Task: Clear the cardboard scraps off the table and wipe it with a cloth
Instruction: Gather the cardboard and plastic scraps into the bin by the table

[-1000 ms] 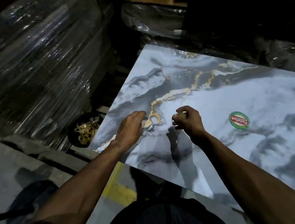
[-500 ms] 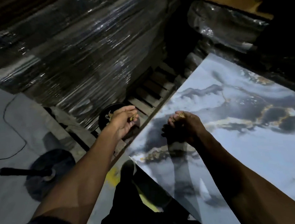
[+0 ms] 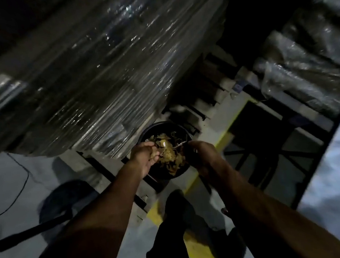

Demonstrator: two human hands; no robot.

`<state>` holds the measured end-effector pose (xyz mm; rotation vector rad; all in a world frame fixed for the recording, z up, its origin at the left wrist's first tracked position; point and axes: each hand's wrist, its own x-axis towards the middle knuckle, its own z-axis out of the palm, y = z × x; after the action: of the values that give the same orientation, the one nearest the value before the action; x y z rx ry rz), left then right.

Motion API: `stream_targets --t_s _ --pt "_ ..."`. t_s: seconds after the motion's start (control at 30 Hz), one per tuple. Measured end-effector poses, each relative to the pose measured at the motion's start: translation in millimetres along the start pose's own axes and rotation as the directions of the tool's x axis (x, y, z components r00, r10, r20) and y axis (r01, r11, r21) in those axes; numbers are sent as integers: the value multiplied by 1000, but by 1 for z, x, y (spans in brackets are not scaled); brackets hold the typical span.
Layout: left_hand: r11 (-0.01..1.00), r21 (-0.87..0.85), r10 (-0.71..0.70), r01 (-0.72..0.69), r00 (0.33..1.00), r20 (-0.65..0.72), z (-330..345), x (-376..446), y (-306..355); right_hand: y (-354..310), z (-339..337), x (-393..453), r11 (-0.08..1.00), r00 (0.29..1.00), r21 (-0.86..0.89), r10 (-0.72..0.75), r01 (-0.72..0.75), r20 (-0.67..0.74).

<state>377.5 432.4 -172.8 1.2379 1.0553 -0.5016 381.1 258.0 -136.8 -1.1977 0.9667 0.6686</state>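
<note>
While hands (image 3: 173, 157) hover, scraps (image 3: 172, 156) seemingly below, in bucket (image 3: 163, 127)

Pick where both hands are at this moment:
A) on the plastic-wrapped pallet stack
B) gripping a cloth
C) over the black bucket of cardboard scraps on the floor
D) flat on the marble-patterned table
C: the left hand and right hand hang over the black bucket, which holds tan cardboard scraps; the marble-patterned table lies off to the right.

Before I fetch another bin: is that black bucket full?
Not full: tan cardboard scraps pile inside the black bucket, its dark inner wall showing above them.
</note>
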Motion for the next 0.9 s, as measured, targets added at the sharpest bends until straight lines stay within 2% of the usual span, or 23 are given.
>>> stream_targets --t_s 0.1,0.2,0.3,0.4,0.5,0.63,0.73,0.83,0.9 --pt "991 -79 -109 106 994 -32 -9 44 -12 20 16 43 998 996 12 69 -69 -54" --pt "951 -231 -204 206 978 36 -6 78 -16 24 26 76 982 991 130 137 -135 -8" --pt "881 -402 -211 250 968 140 -1 105 -16 20 32 99 947 977 258 159 -191 142" --pt "822 -487 -217 295 953 211 -1 115 -16 20 33 106 937 977 279 186 -209 105" --pt "817 -487 -227 310 948 223 2 113 -17 22 31 97 932 976 295 184 -211 119" --pt "894 -380 -200 237 971 133 10 86 -8 19 27 66 930 987 331 138 -158 83" --pt "966 -209 -135 155 985 107 15 53 2 10 20 27 943 996 320 82 -87 29" --pt "1000 0 10 -10 995 98 24 0 15 1 8 -22 962 1000 272 -6 2 15" --pt "981 135 121 -137 985 123 30 -36 23 -5 -3 -56 978 997 195 -72 77 -35"
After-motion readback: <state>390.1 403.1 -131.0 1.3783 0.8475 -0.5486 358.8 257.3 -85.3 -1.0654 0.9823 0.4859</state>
